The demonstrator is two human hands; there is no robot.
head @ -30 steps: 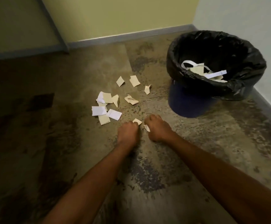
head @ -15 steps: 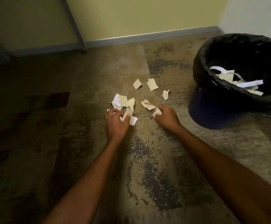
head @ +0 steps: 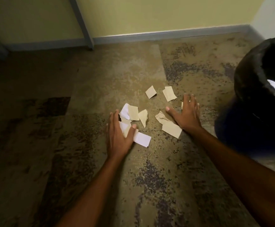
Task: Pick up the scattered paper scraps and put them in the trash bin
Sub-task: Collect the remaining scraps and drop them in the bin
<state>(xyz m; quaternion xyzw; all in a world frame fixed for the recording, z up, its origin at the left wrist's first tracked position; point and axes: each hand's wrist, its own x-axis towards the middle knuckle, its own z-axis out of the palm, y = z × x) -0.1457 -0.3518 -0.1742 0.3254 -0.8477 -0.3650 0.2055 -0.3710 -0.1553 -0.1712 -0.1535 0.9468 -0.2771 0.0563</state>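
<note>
Several tan and white paper scraps lie on the mottled floor. My left hand (head: 118,136) lies flat with straight fingers on the left cluster of scraps (head: 130,113), its thumb on a white scrap (head: 142,139). My right hand (head: 186,112) is spread flat on the floor, thumb beside a crumpled tan scrap (head: 162,117) and a flat tan scrap (head: 172,129). Two tan scraps (head: 150,92) (head: 169,93) lie farther out. The trash bin (head: 248,79), lined with a black bag, stands at the right edge with white paper inside.
A yellow wall with a grey-blue baseboard (head: 166,34) runs along the far side. A grey-blue post (head: 82,23) meets the floor at the back left. A white wall (head: 274,12) stands behind the bin. Dark stained floor spreads to the left.
Both hands have opened from curled fists and now lie flat on the floor at either side of the scraps. The view has shifted left, pushing the bin to the right edge.
</note>
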